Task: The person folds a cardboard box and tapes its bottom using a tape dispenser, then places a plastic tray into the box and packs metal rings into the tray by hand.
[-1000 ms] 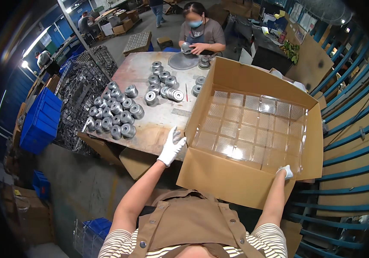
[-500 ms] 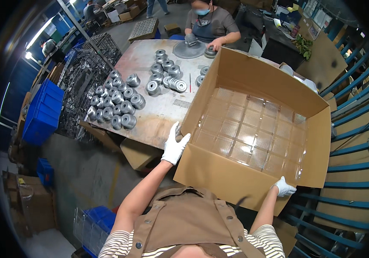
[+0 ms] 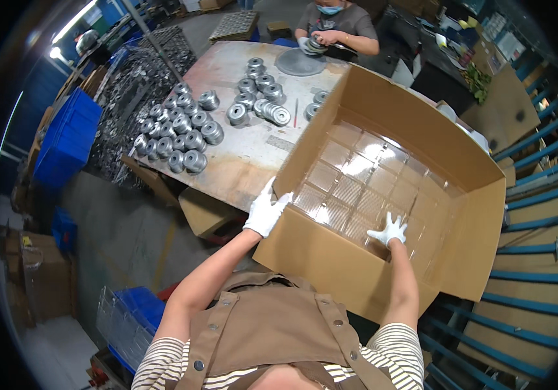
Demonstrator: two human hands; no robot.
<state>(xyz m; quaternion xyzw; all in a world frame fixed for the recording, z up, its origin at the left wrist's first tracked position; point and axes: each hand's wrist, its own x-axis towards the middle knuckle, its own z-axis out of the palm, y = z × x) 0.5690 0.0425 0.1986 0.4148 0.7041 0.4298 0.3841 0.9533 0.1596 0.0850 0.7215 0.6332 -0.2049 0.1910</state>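
Note:
A large open cardboard box point(image 3: 331, 250) stands in front of me, tilted slightly, with a clear plastic divided tray point(image 3: 357, 188) lying flat in its bottom. My left hand point(image 3: 268, 211), in a white glove, grips the box at its near left corner, the thumb toward the rim. My right hand point(image 3: 390, 230), also gloved, reaches over the near wall into the box. Its fingers are spread above or on the tray; whether they touch it I cannot tell.
Left of the box, a worktable point(image 3: 240, 175) bears several stacks of grey metal rings point(image 3: 178, 130). Across it a person point(image 3: 337, 32) handles a metal part by a round plate point(image 3: 300, 63). Blue rails point(image 3: 539, 247) run at the right; a blue bin point(image 3: 67, 140) stands far left.
My right hand has left the box's near right corner and moved inside over the tray, its fingers spreading. My left hand stays at its corner. The person opposite has brought both hands together.

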